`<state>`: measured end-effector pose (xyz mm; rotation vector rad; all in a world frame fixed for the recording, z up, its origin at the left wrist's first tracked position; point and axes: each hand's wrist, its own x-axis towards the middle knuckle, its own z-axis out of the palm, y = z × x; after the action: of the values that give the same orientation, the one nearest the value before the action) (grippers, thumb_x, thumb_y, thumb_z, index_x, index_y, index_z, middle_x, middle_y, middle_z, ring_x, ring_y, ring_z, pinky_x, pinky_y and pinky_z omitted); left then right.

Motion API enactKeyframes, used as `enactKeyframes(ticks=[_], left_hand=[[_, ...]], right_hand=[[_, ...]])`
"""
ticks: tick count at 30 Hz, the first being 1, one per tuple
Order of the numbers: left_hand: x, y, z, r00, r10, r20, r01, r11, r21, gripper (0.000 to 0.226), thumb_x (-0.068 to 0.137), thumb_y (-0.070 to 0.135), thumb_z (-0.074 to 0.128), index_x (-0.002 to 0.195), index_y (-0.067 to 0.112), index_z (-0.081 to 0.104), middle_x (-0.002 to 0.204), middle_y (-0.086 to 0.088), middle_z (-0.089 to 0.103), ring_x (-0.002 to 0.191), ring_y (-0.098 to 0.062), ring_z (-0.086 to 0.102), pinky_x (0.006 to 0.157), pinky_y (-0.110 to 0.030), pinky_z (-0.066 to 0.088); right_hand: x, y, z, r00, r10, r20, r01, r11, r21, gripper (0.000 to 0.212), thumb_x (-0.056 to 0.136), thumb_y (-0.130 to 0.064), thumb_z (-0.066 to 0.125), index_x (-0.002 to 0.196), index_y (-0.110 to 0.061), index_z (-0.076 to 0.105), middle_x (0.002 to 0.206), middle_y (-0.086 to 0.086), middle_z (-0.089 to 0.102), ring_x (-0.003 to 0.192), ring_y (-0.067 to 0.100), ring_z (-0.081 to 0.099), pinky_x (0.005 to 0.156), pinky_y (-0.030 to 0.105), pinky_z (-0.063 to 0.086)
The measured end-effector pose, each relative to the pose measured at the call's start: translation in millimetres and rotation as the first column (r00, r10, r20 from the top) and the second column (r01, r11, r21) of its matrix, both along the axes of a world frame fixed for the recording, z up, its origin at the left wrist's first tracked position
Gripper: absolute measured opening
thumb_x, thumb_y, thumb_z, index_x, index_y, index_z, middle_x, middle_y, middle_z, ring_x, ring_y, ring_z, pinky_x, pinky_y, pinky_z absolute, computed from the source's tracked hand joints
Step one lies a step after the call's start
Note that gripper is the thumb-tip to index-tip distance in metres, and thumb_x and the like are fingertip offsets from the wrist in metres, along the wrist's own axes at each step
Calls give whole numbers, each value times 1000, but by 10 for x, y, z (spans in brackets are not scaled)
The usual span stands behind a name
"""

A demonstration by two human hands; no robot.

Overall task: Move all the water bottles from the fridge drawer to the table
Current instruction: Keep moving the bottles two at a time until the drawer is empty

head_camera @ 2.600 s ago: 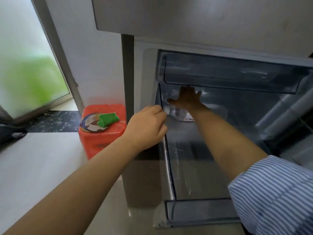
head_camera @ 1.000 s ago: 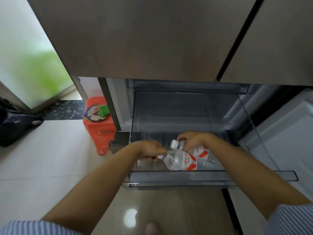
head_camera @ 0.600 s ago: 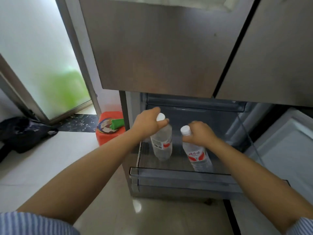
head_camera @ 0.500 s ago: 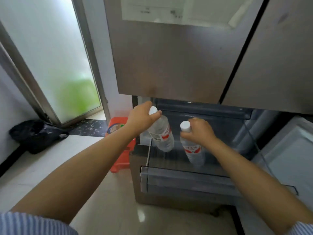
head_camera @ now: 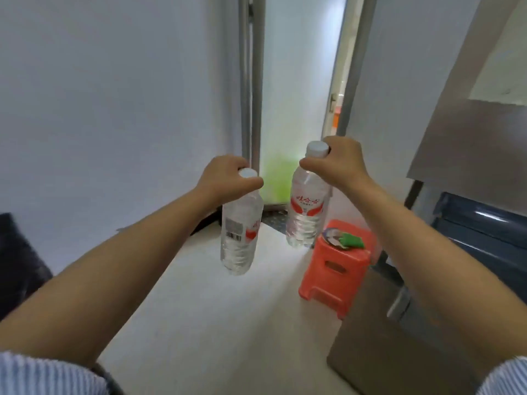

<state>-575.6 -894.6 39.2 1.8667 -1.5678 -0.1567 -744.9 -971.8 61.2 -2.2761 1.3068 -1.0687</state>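
Both of the person's arms are stretched out in front, each hand carrying one bottle by the neck. The left hand (head_camera: 225, 178) has its fingers curled tight around the top of a clear plastic water bottle with a white cap and a barcode label (head_camera: 241, 232), and that bottle hangs down tilted a bit, bottom end swinging slightly toward the person. The right hand (head_camera: 339, 163) is closed the same way around the neck of a second clear plastic water bottle with a red-and-white label (head_camera: 308, 212), white cap poking out above the fingers. This one hangs closer to straight up and down and sits a little higher than the left one. The two bottles are near each other but not touching, both in mid air over the pale tiled floor (head_camera: 205, 323).

Below and just right of the right bottle there's a small orange plastic stool (head_camera: 333, 277) with a round printed disc and a green object lying on top of it. At the right edge the dark translucent fridge drawer (head_camera: 482, 223) sticks out, pulled open, with the brushed metal fridge front (head_camera: 467, 141) above it. Straight ahead is a frosted glass door (head_camera: 296, 95) in a grey metal frame, with a green blur behind it. Striped blue-and-white sleeves (head_camera: 42, 374) show at the bottom corners. No table in view.
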Motion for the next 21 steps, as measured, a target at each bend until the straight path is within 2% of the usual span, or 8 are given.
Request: enactKeyframes(ticks=[2, 5, 10, 13, 17, 21], left_hand=[[499, 485, -65, 995, 97, 39, -99, 993, 60, 21, 79, 29, 66, 75, 8, 62, 77, -7, 56, 77, -19, 51, 54, -19, 33], [1232, 1216, -161, 960, 265, 87, -275, 953, 131, 26, 81, 26, 65, 65, 9, 54, 64, -2, 50, 66, -17, 46, 51, -20, 30], [2258, 2395, -291, 872, 479, 101, -489, 839, 240, 30, 82, 34, 66, 74, 8, 53, 71, -2, 48, 68, -15, 45, 54, -20, 28], [2783, 2969, -338, 810, 579, 89, -578, 765, 283, 31, 81, 37, 68, 81, 8, 58, 81, -4, 54, 74, -15, 50, 55, -19, 33], [3517, 3485, -374, 735, 666, 129, -659, 654, 371, 23, 81, 29, 67, 85, 8, 58, 88, -5, 57, 79, -18, 54, 56, -19, 39], [4348, 3807, -303, 685, 698, 209, -700, 552, 452, 17, 82, 24, 65, 83, 9, 56, 77, -2, 54, 61, -11, 50, 49, -16, 38]], right_hand=[[564, 293, -118, 990, 141, 15, -142, 986, 83, 23, 75, -18, 69, 60, -13, 52, 59, 1, 46, 65, 17, 47, 51, 21, 32], [1430, 757, -312, 939, 344, -12, -338, 929, 152, 22, 74, -17, 69, 60, -9, 55, 59, 5, 46, 64, 18, 45, 49, 22, 28], [2852, 1528, -523, 775, 621, -118, -594, 780, 196, 29, 74, -22, 70, 59, -10, 49, 53, -2, 40, 51, 9, 37, 46, 18, 26], [3630, 1942, -575, 678, 717, -159, -688, 696, 204, 31, 77, -25, 69, 59, -10, 48, 58, 2, 44, 55, 11, 42, 47, 15, 27], [4669, 2358, -629, 576, 808, -123, -780, 589, 212, 25, 76, -27, 70, 72, -6, 56, 63, 3, 48, 70, 18, 51, 52, 16, 34], [5706, 2608, -622, 473, 864, -174, -841, 501, 203, 24, 78, -27, 68, 80, -5, 59, 76, 6, 54, 74, 17, 51, 55, 19, 37]])
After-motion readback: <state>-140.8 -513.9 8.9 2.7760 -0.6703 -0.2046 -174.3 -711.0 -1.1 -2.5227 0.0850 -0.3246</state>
